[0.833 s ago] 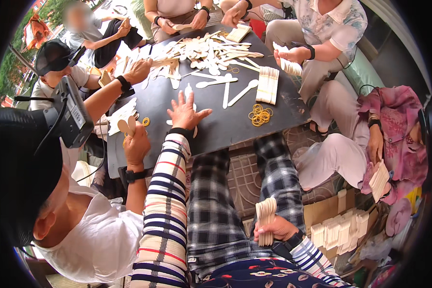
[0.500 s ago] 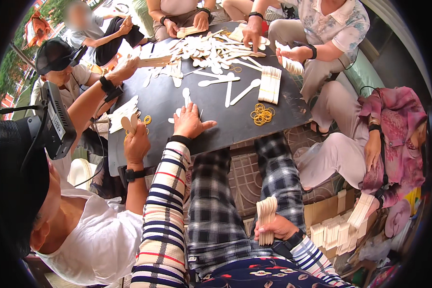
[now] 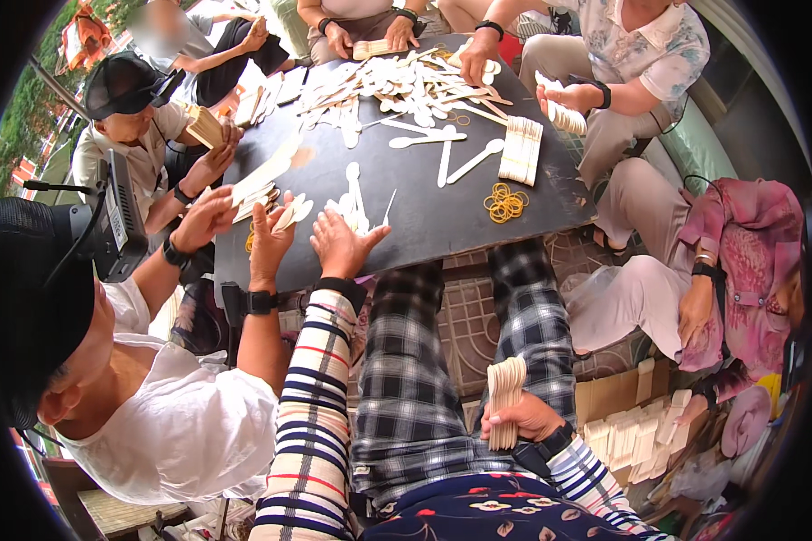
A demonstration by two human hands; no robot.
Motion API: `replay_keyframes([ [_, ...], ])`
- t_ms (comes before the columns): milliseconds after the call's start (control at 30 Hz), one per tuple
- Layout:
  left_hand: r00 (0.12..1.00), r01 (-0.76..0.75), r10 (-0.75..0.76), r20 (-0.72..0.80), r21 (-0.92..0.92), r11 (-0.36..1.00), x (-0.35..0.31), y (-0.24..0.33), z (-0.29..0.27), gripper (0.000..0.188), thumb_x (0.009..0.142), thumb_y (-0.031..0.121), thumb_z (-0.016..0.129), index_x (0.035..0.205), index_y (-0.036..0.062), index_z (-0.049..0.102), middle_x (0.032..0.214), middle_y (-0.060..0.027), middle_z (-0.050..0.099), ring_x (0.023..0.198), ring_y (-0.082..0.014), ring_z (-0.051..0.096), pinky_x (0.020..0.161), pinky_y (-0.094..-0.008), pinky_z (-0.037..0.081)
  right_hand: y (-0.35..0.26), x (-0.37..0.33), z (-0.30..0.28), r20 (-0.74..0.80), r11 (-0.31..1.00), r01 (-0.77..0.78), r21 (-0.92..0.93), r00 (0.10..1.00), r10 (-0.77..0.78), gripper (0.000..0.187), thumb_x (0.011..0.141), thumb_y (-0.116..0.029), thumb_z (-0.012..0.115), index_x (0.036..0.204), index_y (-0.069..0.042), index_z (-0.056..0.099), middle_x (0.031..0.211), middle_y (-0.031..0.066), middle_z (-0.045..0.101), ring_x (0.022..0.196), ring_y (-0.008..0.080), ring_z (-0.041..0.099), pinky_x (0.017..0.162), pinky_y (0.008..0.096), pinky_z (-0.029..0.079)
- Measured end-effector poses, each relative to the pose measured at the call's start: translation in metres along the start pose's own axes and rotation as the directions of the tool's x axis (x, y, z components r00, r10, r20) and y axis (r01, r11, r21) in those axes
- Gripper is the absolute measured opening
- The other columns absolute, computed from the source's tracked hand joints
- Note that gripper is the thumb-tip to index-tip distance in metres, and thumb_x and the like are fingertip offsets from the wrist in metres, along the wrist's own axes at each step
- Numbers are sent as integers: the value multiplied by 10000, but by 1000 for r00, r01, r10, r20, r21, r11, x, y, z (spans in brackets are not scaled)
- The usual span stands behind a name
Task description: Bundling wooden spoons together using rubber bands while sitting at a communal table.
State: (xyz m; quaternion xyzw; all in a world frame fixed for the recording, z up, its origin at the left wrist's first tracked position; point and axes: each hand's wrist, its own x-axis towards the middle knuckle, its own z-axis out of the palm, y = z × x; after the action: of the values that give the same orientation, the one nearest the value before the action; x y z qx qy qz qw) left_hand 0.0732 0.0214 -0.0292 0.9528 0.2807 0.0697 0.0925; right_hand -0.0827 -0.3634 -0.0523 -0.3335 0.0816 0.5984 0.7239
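Observation:
My left hand (image 3: 341, 243) is spread flat at the near edge of the dark table (image 3: 406, 216), fingers apart. Its fingertips touch or lie just behind several loose wooden spoons (image 3: 355, 194); what is under the palm is hidden. One thin spoon (image 3: 389, 207), seen edge-on, is beside my thumb. Over my lap, my right hand (image 3: 537, 419) is closed round an upright bundle of wooden spoons (image 3: 506, 379), their rounded ends sticking out above the fingers.
A heap of loose spoons (image 3: 397, 86) covers the far table. Nearer lie a neat stack of spoons (image 3: 520, 151) and yellow rubber bands (image 3: 505, 203). Co-workers sit around; one person's hands (image 3: 266, 243) are close to my left. A cardboard box (image 3: 618, 397) with spoon bundles stands right.
My left hand has drawn slightly left and nearer, with more spoons showing at its fingertips. My right hand keeps its bundle. The co-worker at left has brought both hands down toward the table.

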Motion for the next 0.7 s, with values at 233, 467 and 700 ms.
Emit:
replay_keyframes([
  [233,962,-100,76,-261,-77,992,14,20,19,578,710,352,766,1093,-15,538,1097,-180,562,1070,-358,512,908,-449,406,5,0,-2,-18,1000,4,15,1000,-4,202,771,-38,682,942,29,597,845,138,642,796,265,661,770,403,547],
  [467,977,-91,76,-199,-71,993,32,7,12,302,743,211,705,942,7,605,974,-203,612,933,-386,574,815,-445,467,-2,-2,7,-41,1000,9,8,999,-9,179,779,-51,673,916,41,603,806,125,642,750,236,658,725,358,548],
  [700,999,-34,34,11,-28,999,57,12,-10,145,746,95,597,812,-3,681,920,-225,657,882,-374,635,783,-443,504,2,0,0,-10,1000,2,10,1000,-2,213,767,-43,689,946,29,599,849,138,641,795,269,664,766,405,551],
])
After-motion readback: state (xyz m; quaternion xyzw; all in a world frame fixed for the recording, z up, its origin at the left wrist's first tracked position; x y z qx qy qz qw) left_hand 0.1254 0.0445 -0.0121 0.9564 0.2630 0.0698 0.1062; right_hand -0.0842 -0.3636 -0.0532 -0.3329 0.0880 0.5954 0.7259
